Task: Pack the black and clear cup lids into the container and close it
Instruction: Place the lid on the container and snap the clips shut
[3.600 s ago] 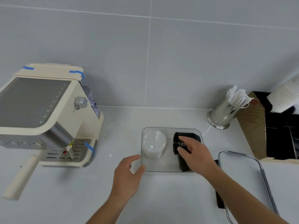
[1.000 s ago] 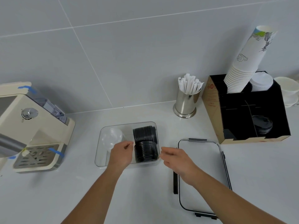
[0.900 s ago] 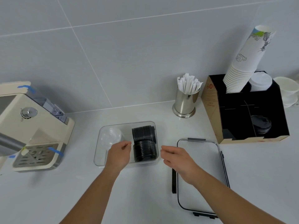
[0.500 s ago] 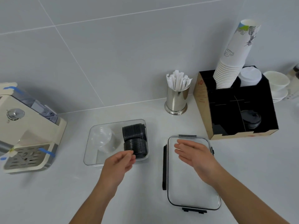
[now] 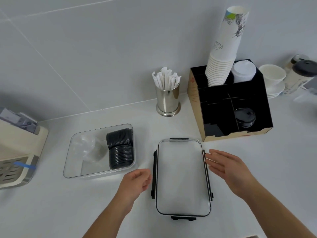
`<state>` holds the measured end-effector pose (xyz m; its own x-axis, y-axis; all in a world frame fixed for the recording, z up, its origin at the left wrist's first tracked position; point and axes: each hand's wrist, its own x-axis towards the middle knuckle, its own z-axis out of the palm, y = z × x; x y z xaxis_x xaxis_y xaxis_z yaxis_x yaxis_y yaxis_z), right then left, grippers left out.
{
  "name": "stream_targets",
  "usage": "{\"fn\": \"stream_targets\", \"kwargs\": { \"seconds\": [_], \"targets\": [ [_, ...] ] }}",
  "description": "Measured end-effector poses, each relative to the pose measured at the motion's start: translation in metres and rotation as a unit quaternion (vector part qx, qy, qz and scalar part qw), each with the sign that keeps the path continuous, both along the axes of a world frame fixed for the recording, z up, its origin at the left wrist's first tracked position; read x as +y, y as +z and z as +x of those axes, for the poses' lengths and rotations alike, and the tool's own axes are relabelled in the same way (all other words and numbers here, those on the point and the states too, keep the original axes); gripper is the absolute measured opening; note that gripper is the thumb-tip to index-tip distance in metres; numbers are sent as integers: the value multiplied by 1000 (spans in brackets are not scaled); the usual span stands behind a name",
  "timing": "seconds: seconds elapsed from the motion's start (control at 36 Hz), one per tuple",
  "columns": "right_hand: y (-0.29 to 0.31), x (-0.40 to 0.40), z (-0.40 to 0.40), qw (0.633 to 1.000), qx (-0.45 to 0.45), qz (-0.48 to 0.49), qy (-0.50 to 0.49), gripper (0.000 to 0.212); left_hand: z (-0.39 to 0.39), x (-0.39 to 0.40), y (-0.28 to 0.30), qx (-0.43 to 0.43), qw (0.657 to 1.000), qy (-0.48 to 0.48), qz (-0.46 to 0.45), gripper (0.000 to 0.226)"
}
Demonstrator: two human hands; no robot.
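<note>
A clear rectangular container [image 5: 72, 170] sits on the white counter, left of centre. Inside it lie a stack of black cup lids [image 5: 121, 152] on the right and clear cup lids [image 5: 86, 150] on the left. The container's clear cover [image 5: 182, 176] with black clips lies flat on the counter to its right. My left hand [image 5: 134, 182] hovers at the cover's left edge, fingers loosely curled, holding nothing. My right hand [image 5: 226, 168] is spread flat at the cover's right edge, empty.
A coffee machine [image 5: 15, 152] stands at the far left. Behind the cover are a steel cup of wrapped straws [image 5: 167, 98] and a black organiser box [image 5: 229, 107] with stacked paper cups [image 5: 224, 54] and more black lids [image 5: 244, 116]. White bowls [image 5: 272, 78] sit far right.
Both hands have left the container and moved right to either side of the cover. The view has shifted right, so the coffee machine is nearly out of frame.
</note>
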<state>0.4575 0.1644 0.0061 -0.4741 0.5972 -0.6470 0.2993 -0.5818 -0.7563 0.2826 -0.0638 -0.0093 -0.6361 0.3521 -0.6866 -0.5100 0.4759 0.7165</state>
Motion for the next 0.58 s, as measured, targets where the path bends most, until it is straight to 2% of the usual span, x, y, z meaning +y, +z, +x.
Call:
{"fn": "stream_targets", "kwargs": {
  "seconds": [0.31,0.44,0.58],
  "targets": [
    [-25,5,15,997,-65,-21,33,31,5,27,-13,6,999,-17,-27,8],
    [-26,0,13,996,-65,-38,52,13,3,33,-15,-1,999,-20,-35,9],
    [-24,0,12,994,-68,-29,76,20,1,35,-19,-5,996,-63,-59,7]
  ]
}}
